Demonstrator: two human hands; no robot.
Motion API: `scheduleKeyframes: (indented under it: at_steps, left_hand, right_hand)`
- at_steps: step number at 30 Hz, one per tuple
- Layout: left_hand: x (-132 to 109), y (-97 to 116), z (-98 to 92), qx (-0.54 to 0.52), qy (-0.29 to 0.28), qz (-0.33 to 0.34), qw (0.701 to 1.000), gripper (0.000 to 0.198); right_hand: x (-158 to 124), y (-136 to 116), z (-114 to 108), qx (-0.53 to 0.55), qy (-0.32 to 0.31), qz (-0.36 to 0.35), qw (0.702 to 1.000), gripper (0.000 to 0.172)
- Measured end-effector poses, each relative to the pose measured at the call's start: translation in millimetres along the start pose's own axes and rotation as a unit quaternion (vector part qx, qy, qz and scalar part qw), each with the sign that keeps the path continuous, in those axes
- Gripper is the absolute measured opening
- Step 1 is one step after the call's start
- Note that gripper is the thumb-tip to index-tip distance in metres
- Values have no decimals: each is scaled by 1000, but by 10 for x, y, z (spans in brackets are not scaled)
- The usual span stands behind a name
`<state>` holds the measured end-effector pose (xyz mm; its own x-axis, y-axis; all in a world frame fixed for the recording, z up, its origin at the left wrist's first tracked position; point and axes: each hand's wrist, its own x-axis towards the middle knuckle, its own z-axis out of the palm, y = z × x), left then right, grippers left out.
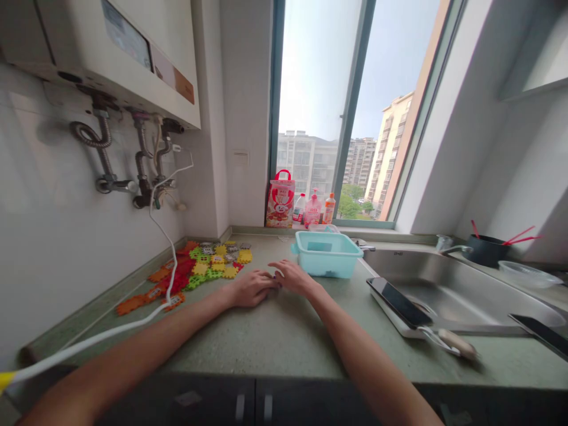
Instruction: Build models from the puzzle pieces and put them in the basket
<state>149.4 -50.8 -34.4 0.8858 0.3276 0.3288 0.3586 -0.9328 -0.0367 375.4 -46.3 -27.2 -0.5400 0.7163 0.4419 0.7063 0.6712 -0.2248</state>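
Note:
My left hand [254, 288] and my right hand [293, 277] meet over the counter, their fingertips touching or nearly so. Both have bent fingers pressed together; a tiny dark spot shows between them, too small to name. Left of my left hand lies a spread of toothed plastic building pieces [202, 268] in yellow, green, red, orange and grey, several joined together. Just beyond my right hand stands a light blue plastic basin [329, 263]; its inside is mostly hidden by its front wall.
A white cable [165, 239] hangs across the left side, over some pieces. To the right are a steel sink [444, 284], a phone [397, 303] on a white object, and a second dark phone-like slab [541, 334]. Bottles [313, 208] and a red bag [280, 204] line the windowsill.

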Motion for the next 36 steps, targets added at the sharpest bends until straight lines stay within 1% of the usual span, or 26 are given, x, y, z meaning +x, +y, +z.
scheduleKeyframes:
  at_steps: [1,3,5,6,9,11,14,15,17,19,20,21,22,26,30,33,34,36]
  left_hand:
    - [-65,17,-39,-5,4,13,1000,36]
    - [-151,25,-79,-5,25,7,1000,31]
    - [-188,14,-85,4,54,-33,998,24]
    - [-196,4,-84,11,67,-60,996,23]
    - [-230,-57,-111,33,82,-135,987,24]
    - [-277,-138,-166,49,80,-168,981,26]
    - [-378,-322,-280,73,88,-226,967,31]
    - [-414,-393,-316,84,92,-249,960,32]
    - [-483,-532,-371,105,102,-293,945,32]
    - [-546,-651,-395,125,112,-325,931,30]
    - [-574,-698,-396,133,118,-336,925,30]
    - [-599,-737,-391,140,125,-343,920,30]
    - [-621,-769,-382,146,130,-349,916,29]
    - [-671,-828,-324,166,124,-362,909,29]
    - [-670,-825,-285,163,102,-359,913,28]
    - [-664,-813,-279,153,93,-357,917,29]
    - [-665,-811,-279,150,90,-357,917,28]
    - [-671,-810,-280,144,83,-360,918,29]
  right_hand:
    - [1,-3,41,10,-31,11,999,44]
    - [3,-17,74,21,-91,20,995,42]
    - [0,-38,53,28,-128,17,991,39]
    - [-5,-51,32,31,-134,16,990,38]
    - [-27,-91,-31,22,-124,-8,992,42]
    - [-39,-117,-59,-2,-116,-23,993,39]
    - [-39,-163,-83,-44,-97,-1,994,31]
    - [-33,-185,-86,-52,-79,10,995,32]
    - [-18,-247,-75,-49,-25,18,998,37]
    - [-1,-329,-35,-27,28,8,999,39]
    - [7,-373,-5,-16,39,-2,999,39]
    - [13,-414,30,-10,34,-16,999,37]
    - [17,-450,65,-8,17,-30,999,36]
    - [14,-521,151,-5,-71,-53,996,35]
    - [-4,-528,124,20,-92,-42,995,28]
    - [1,-516,93,16,-81,-67,994,29]
    - [9,-500,73,10,-65,-85,994,29]
    - [25,-432,-10,-13,-5,-109,994,29]
